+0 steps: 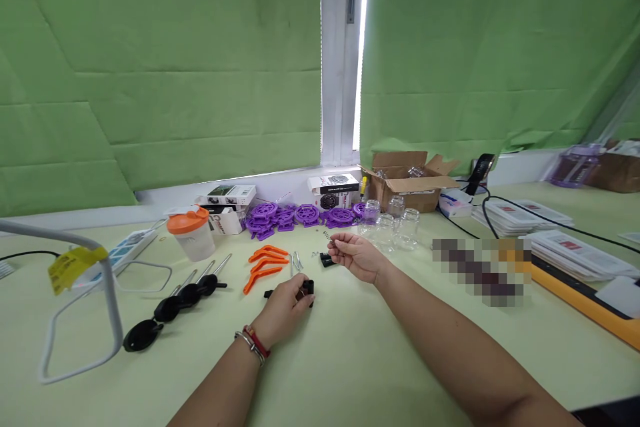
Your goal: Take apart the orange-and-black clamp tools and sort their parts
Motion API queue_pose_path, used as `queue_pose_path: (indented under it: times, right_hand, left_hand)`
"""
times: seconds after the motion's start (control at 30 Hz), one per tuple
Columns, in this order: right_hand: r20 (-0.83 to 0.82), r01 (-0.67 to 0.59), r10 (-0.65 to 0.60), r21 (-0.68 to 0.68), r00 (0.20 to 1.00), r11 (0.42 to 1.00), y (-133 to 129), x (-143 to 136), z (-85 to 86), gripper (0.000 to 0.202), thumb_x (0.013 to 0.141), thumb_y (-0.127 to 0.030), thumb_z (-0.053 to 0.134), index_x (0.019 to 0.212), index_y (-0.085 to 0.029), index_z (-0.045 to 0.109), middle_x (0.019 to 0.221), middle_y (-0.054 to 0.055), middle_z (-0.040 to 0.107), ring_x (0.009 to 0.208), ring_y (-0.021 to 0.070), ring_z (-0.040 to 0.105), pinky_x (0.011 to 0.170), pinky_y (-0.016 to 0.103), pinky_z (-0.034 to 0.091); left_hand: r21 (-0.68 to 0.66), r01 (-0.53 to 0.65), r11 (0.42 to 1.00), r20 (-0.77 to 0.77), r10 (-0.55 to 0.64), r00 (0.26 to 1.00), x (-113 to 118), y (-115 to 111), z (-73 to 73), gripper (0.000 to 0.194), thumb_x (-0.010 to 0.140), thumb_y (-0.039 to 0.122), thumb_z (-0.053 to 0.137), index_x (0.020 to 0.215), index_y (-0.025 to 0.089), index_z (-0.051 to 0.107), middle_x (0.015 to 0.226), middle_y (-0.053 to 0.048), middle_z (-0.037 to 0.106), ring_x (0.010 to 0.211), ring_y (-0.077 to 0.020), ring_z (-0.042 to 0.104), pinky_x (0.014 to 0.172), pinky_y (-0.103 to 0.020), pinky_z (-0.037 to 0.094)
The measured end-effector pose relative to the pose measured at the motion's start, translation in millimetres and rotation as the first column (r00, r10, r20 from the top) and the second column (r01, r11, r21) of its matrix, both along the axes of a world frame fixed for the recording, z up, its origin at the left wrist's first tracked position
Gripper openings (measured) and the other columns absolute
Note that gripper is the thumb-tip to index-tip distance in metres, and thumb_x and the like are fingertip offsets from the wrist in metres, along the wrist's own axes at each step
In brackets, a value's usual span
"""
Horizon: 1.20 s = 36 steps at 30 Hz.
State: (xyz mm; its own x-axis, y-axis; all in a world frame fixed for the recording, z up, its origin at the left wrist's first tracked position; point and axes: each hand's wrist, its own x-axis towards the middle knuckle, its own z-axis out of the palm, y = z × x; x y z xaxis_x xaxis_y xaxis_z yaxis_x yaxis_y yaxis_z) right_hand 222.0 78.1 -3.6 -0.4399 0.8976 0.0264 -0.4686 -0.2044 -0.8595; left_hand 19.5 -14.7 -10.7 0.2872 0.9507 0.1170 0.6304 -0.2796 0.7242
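My left hand is closed around a black plastic part close above the table; the fingers cover much of it. Over the table to the right, my right hand is pinched, with a small metal coil spring at its fingertips. A short black piece lies just beside that hand. Between the hands and several orange handles are a few slim metal screws. Purple plastic wheel-shaped parts are heaped farther back.
On the left are black round-ended parts with metal rods, a grey bent tube frame, an orange-lidded cup and a power strip. Clear jars, a cardboard box and paper stacks stand right.
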Motion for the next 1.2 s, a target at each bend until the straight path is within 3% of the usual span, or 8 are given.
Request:
queue_pose_path:
  times: [0.3, 0.53, 0.77, 0.93, 1.07, 1.2]
  right_hand:
    - [0.084, -0.184, 0.183, 0.014, 0.98, 0.983, -18.3, -7.0, 12.8, 0.023, 0.07, -0.027, 0.074, 0.085, -0.013, 0.064, 0.072, 0.001, 0.062, 0.058, 0.0065, 0.054, 0.056, 0.021, 0.044]
    - [0.289, -0.258, 0.223, 0.09, 0.931, 0.962, -25.7, -13.6, 13.7, 0.029, 0.071, -0.038, 0.071, 0.079, -0.011, 0.064, 0.061, 0.0, 0.058, 0.046, 0.0049, 0.046, 0.045, 0.02, 0.034]
    - [0.523, -0.229, 0.044, 0.294, 0.851, 0.928, -33.5, -20.8, 17.7, 0.029, 0.076, -0.043, 0.062, 0.07, -0.015, 0.059, 0.051, -0.005, 0.048, 0.044, 0.0062, 0.039, 0.044, 0.021, 0.03]
    - [0.65, -0.193, -0.17, 0.449, 0.741, 0.873, -37.1, -26.4, 19.0, 0.027, 0.081, -0.041, 0.054, 0.067, -0.018, 0.056, 0.05, -0.006, 0.041, 0.045, 0.0072, 0.032, 0.043, 0.021, 0.026]
    - [0.659, -0.179, -0.318, 0.572, 0.682, 0.801, -40.3, -31.8, 17.7, 0.025, 0.083, -0.038, 0.051, 0.069, -0.019, 0.058, 0.052, -0.005, 0.046, 0.049, 0.0093, 0.039, 0.048, 0.022, 0.031]
    - [0.643, -0.198, -0.377, 0.641, 0.667, 0.742, -43.9, -36.5, 14.3, 0.018, 0.083, -0.03, 0.052, 0.072, -0.019, 0.062, 0.056, -0.003, 0.054, 0.054, 0.0107, 0.048, 0.055, 0.023, 0.037]
  left_hand:
    - [0.021, 0.016, 1.0, 0.01, -0.016, 1.0, -0.8, 1.2, -3.3, 0.011, 0.081, 0.03, 0.049, 0.084, 0.019, 0.051, 0.072, 0.0, 0.055, 0.066, -0.0144, 0.047, 0.059, -0.024, 0.035]
    - [0.033, 0.006, 0.999, 0.01, -0.006, 1.0, -0.3, 1.3, -3.8, 0.01, 0.079, 0.029, 0.049, 0.083, 0.02, 0.051, 0.071, 0.0, 0.055, 0.065, -0.0143, 0.047, 0.058, -0.024, 0.034]
    - [0.02, -0.005, 1.0, -0.012, 0.005, 1.0, 0.5, 0.1, -0.5, 0.011, 0.079, 0.03, 0.049, 0.082, 0.02, 0.051, 0.07, 0.001, 0.054, 0.064, -0.0142, 0.046, 0.058, -0.024, 0.034]
    - [0.034, -0.001, 0.999, -0.025, 0.002, 1.0, 0.6, -0.6, -0.2, 0.008, 0.08, 0.028, 0.048, 0.082, 0.02, 0.05, 0.07, 0.001, 0.054, 0.063, -0.0142, 0.046, 0.058, -0.024, 0.034]
    - [0.034, 0.008, 0.999, -0.023, -0.007, 1.0, 0.7, -1.8, 1.1, 0.007, 0.079, 0.027, 0.048, 0.08, 0.02, 0.049, 0.07, 0.001, 0.054, 0.063, -0.0139, 0.045, 0.057, -0.024, 0.033]
    - [0.046, 0.008, 0.999, -0.013, -0.007, 1.0, 0.6, -1.3, -0.6, 0.008, 0.079, 0.026, 0.048, 0.082, 0.02, 0.05, 0.07, 0.0, 0.054, 0.063, -0.0139, 0.045, 0.057, -0.024, 0.034]
